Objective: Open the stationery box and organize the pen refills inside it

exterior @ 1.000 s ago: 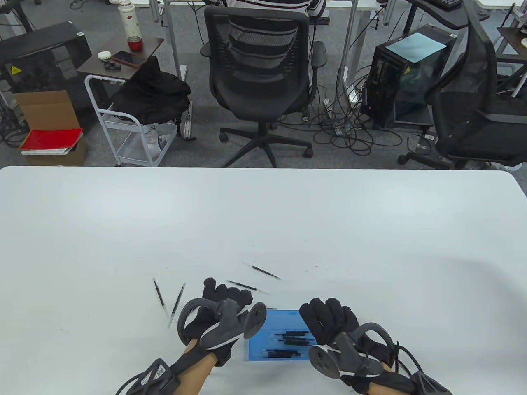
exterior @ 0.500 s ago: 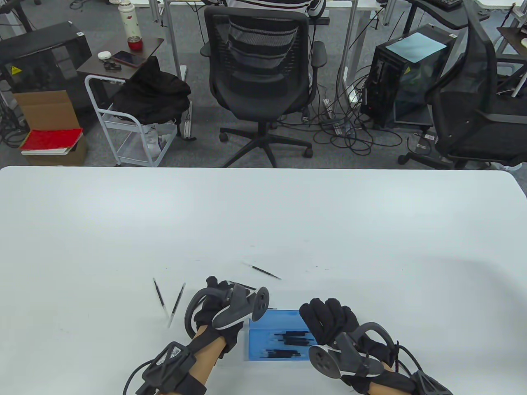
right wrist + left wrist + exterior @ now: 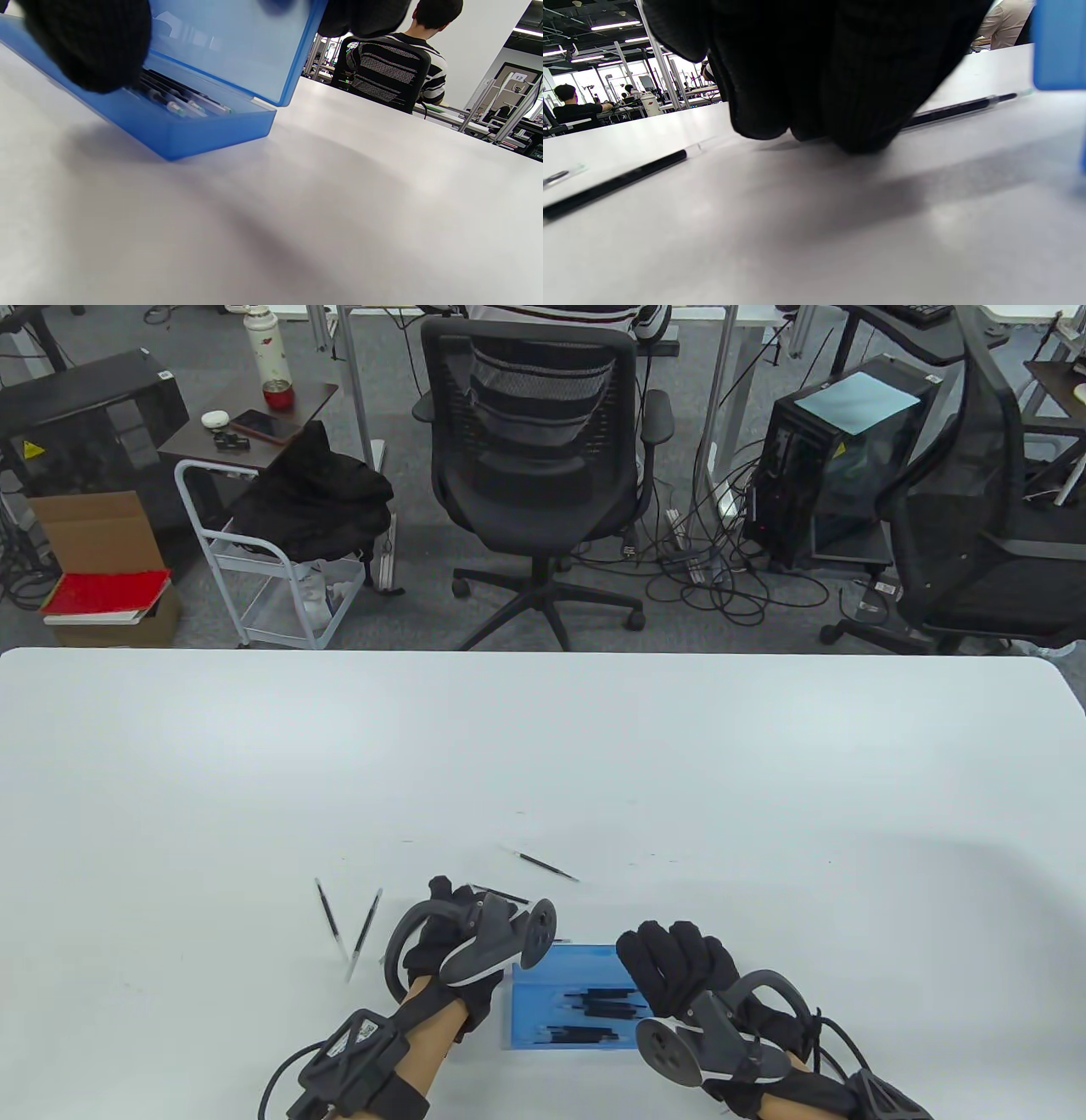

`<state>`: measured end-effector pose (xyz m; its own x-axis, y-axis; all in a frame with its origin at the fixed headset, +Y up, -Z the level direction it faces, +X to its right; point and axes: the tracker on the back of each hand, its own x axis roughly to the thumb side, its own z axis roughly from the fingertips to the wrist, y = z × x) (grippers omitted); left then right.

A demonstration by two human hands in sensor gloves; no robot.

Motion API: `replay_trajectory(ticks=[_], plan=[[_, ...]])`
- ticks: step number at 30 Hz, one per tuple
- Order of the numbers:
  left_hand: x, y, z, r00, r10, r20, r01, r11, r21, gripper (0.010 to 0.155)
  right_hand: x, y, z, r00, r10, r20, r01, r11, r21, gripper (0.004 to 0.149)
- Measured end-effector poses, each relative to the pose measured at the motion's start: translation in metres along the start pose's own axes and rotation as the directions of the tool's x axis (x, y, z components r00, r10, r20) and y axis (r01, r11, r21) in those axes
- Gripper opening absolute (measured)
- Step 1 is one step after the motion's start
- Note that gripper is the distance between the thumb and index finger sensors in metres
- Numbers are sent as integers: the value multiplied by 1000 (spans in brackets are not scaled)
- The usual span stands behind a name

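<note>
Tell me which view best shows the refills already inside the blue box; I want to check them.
The table view: the stationery box lies open and the refills inside show from above. The right wrist view sees only their tips beneath the raised lid. The left wrist view shows just a box corner.

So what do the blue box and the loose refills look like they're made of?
The blue hinged stationery box looks like translucent, glossy plastic: refills show dimly through its wall and the raised lid catches reflections. The thin black pen refills appear to be clear plastic tubes filled with dark ink, their ends see-through.
</note>
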<state>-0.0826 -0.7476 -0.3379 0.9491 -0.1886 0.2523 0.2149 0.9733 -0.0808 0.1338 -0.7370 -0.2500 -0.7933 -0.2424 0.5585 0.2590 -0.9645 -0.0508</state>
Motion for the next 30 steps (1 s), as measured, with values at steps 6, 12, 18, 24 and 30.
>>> replay_trajectory(ticks=[6,12,18,24,30], plan=[[1,0,0,1000,-2,2,2,1000,2,44,0,0,0,1000,1,-1,-1,1000,-1,113],[2,1,1,1000,-9,7,8,1000,9,43,1,0,0,1000,1,-2,-1,1000,0,113],[2,0,0,1000,-1,20,1,1000,8,43,1,0,0,1000,1,-2,-1,1000,0,113],[3,0,0,998,-18,57,17,1000,5,44,1,0,0,1000,4,-5,-4,1000,1,113],[5,-2,0,995,-37,90,37,999,0,46,1,0,0,1000,3,-5,-3,1000,2,112]])
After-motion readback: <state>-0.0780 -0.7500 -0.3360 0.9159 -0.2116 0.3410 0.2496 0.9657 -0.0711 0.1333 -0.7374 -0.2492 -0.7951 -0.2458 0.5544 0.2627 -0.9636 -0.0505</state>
